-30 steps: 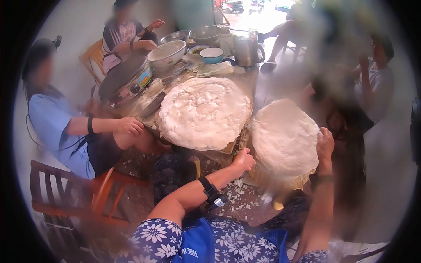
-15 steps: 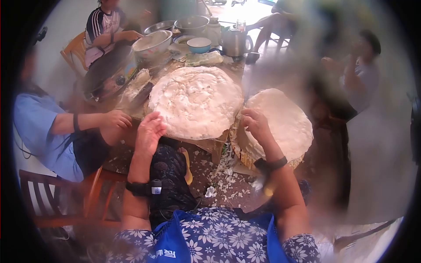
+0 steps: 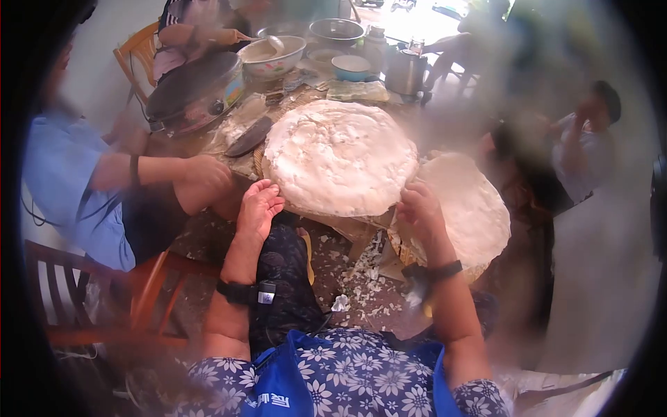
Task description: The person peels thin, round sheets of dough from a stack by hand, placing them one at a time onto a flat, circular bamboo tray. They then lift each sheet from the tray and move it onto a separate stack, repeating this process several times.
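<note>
A large, round, pale thin pancake [image 3: 340, 160] with a bumpy surface lies on the low table in front of me. My left hand [image 3: 260, 210] pinches its near left edge between thumb and fingertips. At the near right edge, my right hand [image 3: 424, 214] has its fingers closed on the rim; that contact is partly blurred. Beneath and beyond my right hand is a stack of similar round sheets [image 3: 467, 201] on a woven base.
A round black griddle [image 3: 191, 87] stands at the back left, near a bowl of batter [image 3: 271, 64] with a ladle. A blue bowl [image 3: 351, 67] and a metal jug [image 3: 406, 73] are behind. A co-worker's hand [image 3: 208, 174] is at left. White scraps litter the floor.
The view has swung left, so things appear further right. Both my hands stay at the pancake's edges. A ladle now shows in the batter bowl, and the griddle is clearer.
</note>
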A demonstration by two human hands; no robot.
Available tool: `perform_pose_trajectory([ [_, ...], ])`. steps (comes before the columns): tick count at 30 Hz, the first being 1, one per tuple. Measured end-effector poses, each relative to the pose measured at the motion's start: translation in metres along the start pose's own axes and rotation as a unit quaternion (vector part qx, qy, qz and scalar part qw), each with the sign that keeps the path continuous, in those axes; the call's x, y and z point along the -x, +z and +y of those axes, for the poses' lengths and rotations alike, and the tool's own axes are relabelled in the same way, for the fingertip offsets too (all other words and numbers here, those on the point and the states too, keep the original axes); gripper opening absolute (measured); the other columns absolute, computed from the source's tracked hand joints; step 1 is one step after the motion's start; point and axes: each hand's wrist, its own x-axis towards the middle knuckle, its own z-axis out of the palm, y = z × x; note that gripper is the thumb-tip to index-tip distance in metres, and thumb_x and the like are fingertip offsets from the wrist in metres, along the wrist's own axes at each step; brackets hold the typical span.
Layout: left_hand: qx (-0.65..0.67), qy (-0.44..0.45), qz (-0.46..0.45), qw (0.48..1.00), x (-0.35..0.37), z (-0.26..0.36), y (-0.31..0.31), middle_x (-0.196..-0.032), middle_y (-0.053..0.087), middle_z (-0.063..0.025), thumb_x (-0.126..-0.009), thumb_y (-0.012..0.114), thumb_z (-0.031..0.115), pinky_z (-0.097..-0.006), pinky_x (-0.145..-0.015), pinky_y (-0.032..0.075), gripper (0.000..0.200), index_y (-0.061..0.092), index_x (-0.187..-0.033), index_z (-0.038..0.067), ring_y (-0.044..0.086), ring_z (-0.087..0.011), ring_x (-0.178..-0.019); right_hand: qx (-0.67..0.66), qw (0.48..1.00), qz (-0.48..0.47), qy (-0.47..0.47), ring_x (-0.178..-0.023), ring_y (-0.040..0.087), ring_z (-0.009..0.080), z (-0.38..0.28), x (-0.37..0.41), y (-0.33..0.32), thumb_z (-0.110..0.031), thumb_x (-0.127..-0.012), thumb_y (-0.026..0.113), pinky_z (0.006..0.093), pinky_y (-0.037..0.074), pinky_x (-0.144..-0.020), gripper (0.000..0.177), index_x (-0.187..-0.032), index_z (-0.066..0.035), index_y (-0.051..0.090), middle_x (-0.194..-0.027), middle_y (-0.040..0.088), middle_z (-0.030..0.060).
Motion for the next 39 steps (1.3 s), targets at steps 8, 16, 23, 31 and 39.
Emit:
perform_pose_trajectory([
  [8, -0.017, 0.001, 0.020, 1.000, -0.005, 0.006, 0.006, -0.081, 0.060, -0.0032, -0.084, 0.058, 0.006, -0.0273, -0.063, 0.048, 0.022, 0.052, -0.105, 0.009, 0.060, -0.0157, -0.071, 0.079, 0.997, 0.020, -0.002, -0.053, 0.052, 0.0063, -0.004, -0.007, 0.002, -0.013, -0.081, 0.065, 0.0217, 0.041, -0.045, 0.008, -0.081, -0.009, 0.057, -0.068, 0.056, -0.0026],
  [16, 0.086, -0.012, 0.021, 0.996, -0.008, 0.004, 0.001, -0.084, 0.060, -0.0037, -0.083, 0.060, 0.005, -0.0281, -0.062, 0.048, 0.023, 0.051, -0.104, 0.010, 0.059, -0.0165, -0.069, -0.089, 0.994, -0.025, -0.063, -0.060, 0.058, 0.0114, -0.027, -0.002, 0.031, -0.008, -0.081, 0.059, 0.0247, 0.050, -0.049, 0.009, -0.089, -0.009, 0.057, -0.077, 0.059, 0.0012],
  [23, 0.071, -0.004, 0.045, 0.996, 0.003, 0.007, 0.006, -0.082, 0.058, -0.0026, -0.083, 0.059, 0.006, -0.0287, -0.063, 0.047, 0.022, 0.051, -0.103, 0.010, 0.058, -0.0164, -0.069, -0.130, 0.990, -0.045, -0.012, -0.072, 0.063, 0.0154, -0.010, -0.037, 0.035, -0.008, -0.082, 0.057, 0.0284, 0.053, -0.056, 0.019, -0.101, -0.005, 0.055, -0.088, 0.062, 0.0061],
  [31, 0.099, -0.021, 0.057, 0.993, 0.035, -0.014, 0.025, -0.087, 0.057, -0.0043, -0.083, 0.065, 0.015, -0.0343, -0.067, 0.049, 0.020, 0.054, -0.099, 0.008, 0.058, -0.0208, -0.072, -0.109, 0.976, -0.103, -0.159, -0.071, 0.059, 0.0106, -0.054, -0.034, 0.071, -0.003, -0.080, 0.054, 0.0241, 0.050, -0.061, 0.023, -0.102, -0.004, 0.061, -0.085, 0.062, 0.0025],
  [39, 0.150, -0.133, -0.082, 0.976, 0.037, -0.031, 0.063, -0.085, 0.060, -0.0070, -0.086, 0.063, 0.021, -0.0382, -0.070, 0.051, 0.017, 0.057, -0.095, 0.007, 0.061, -0.0244, -0.078, -0.051, 0.959, -0.109, -0.255, -0.071, 0.057, 0.0057, -0.115, 0.013, 0.045, -0.009, -0.083, 0.058, 0.0209, 0.047, -0.062, 0.018, -0.100, -0.006, 0.064, -0.084, 0.062, -0.0019],
])
